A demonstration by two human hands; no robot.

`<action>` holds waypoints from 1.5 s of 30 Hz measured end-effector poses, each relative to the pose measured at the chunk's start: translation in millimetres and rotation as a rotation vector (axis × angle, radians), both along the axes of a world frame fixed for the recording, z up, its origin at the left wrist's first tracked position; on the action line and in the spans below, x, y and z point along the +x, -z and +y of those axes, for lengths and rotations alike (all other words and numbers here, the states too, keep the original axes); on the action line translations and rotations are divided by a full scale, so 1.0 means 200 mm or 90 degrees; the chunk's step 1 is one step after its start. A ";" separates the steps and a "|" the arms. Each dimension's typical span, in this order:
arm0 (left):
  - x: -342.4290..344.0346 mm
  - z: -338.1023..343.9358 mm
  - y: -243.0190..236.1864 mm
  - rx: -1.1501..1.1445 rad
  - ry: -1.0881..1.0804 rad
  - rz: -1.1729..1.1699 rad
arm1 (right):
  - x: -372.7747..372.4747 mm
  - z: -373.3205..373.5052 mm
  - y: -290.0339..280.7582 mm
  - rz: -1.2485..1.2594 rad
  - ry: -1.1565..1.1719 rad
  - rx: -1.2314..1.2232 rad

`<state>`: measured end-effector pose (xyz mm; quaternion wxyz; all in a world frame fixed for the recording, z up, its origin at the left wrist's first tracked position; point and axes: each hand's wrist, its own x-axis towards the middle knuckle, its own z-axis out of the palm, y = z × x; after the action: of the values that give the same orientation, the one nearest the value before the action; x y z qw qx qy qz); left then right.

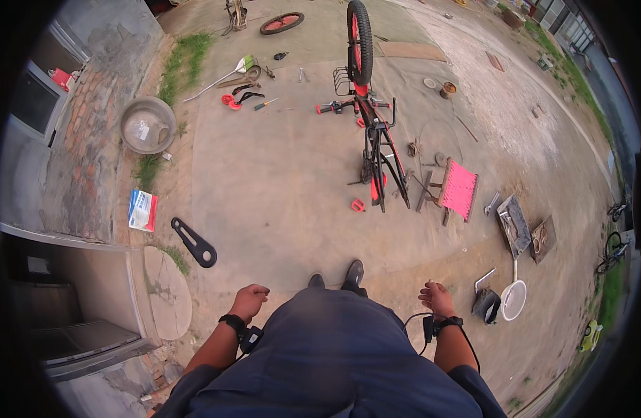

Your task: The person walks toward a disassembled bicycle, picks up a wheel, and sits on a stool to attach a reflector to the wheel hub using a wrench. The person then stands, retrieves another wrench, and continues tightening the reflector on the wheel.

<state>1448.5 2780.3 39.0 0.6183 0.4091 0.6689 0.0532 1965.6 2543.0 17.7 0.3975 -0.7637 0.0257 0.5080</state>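
My left hand (250, 302) hangs beside my body at the left, its fingers loosely bent and nothing held. On the other side, my right hand (437, 298) is also free, with the fingers slightly curled and apart. Neither touches anything. Ahead of my feet, a black and red bicycle (373, 122) stands upside down, its front wheel (363, 42) raised; no wheel shows at its rear end. A red pedal (358, 205) lies near the frame. The left hand is nearest a black chain guard (198, 249) on the ground.
Right of the bicycle stand a pink woven stool (460, 189), open metal toolboxes (513, 224) and a white round basin (514, 301) with a handle. Farther left lie a screwdriver (266, 104), red-black parts (231, 102), a loose wheel (282, 23), a metal tub (130, 125) and a box (143, 210).
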 end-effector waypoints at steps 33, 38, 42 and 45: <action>-0.01 -0.02 -0.02 0.004 -0.060 0.003 | -0.02 0.06 0.01 0.004 0.014 0.005; 0.00 -0.01 -0.04 -0.002 -0.074 0.004 | -0.01 0.04 0.03 0.010 -0.001 0.012; -0.01 0.00 -0.04 0.003 -0.078 0.004 | -0.01 0.04 0.04 0.006 -0.015 0.010; -0.01 -0.01 -0.05 0.007 -0.095 -0.001 | -0.02 0.05 0.03 0.003 -0.016 0.009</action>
<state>1447.4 2779.1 49.3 0.6106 0.3615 0.6970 0.1032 1962.4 2553.1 10.7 0.3966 -0.7599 0.0132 0.5148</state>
